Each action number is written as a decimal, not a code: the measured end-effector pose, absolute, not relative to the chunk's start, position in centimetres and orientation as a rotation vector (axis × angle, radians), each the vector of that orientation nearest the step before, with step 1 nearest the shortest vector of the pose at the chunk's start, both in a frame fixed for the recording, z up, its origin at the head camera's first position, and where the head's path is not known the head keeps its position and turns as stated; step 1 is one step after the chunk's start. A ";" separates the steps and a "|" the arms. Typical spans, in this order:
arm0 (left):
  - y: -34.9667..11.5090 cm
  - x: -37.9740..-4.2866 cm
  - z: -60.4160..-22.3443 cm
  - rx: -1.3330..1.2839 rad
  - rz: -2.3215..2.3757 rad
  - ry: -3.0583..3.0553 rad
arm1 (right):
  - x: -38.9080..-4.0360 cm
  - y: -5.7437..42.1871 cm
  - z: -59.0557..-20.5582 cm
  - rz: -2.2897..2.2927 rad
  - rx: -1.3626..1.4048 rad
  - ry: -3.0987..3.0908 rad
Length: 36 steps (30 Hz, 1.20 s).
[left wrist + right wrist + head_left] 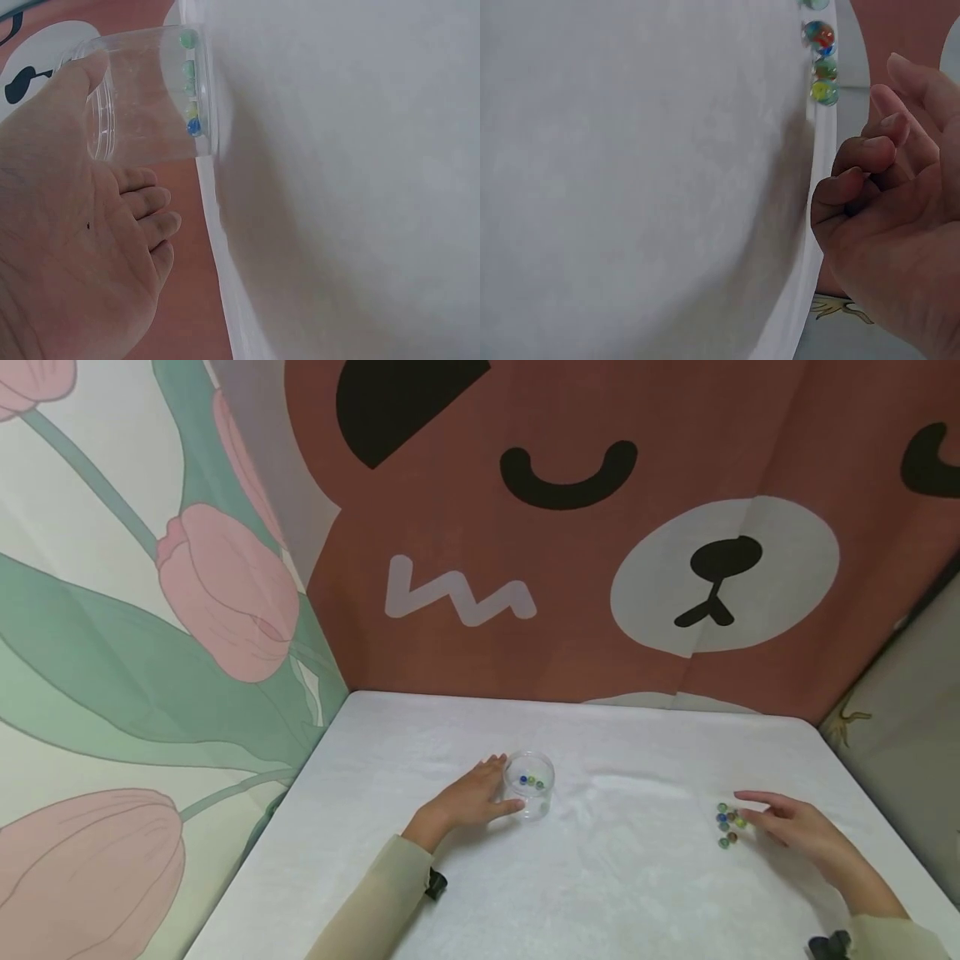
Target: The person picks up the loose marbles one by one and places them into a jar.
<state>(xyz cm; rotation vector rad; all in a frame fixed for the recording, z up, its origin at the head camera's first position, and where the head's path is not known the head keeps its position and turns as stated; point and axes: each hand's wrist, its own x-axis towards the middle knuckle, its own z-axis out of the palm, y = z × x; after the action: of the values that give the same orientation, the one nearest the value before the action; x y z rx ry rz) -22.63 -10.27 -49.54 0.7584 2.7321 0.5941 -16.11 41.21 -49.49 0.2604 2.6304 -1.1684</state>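
My left hand [474,793] holds a clear round plastic jar [537,803] from its left side, thumb in front and fingers behind. In the left wrist view the thumb lies across the rim end of the jar [146,97]. Several green, yellow and blue marbles [189,69] sit on the jar's bottom. My right hand [802,831] hovers at a loose cluster of glass marbles [723,827] on the white cloth, its index finger and thumb apart. The right wrist view shows its other fingers [864,154] curled in, beside the marbles [825,91], with nothing held.
A white cloth [600,877] covers the table. Behind it stands a brown backdrop [465,660] with a bear face, and on the left a tulip-printed one [225,593]. A grey-green panel [915,718] borders the right edge.
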 end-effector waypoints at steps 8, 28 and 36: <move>-10.1 -22.6 -49.5 0.761 0.594 2.734 | -16.6 42.0 -50.2 -1.074 0.270 2.641; -9.8 -22.4 -48.8 0.767 0.562 2.734 | -16.9 41.9 -51.0 -1.056 0.226 2.670; -9.8 -22.3 -48.9 0.751 0.568 2.735 | -17.2 41.8 -51.3 -1.039 0.266 2.687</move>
<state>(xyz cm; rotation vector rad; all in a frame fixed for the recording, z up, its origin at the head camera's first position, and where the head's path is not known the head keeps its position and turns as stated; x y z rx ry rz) -22.33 -9.78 -48.85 0.7508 2.7346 0.5683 -17.15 41.84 -51.28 0.2661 2.6866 -1.0392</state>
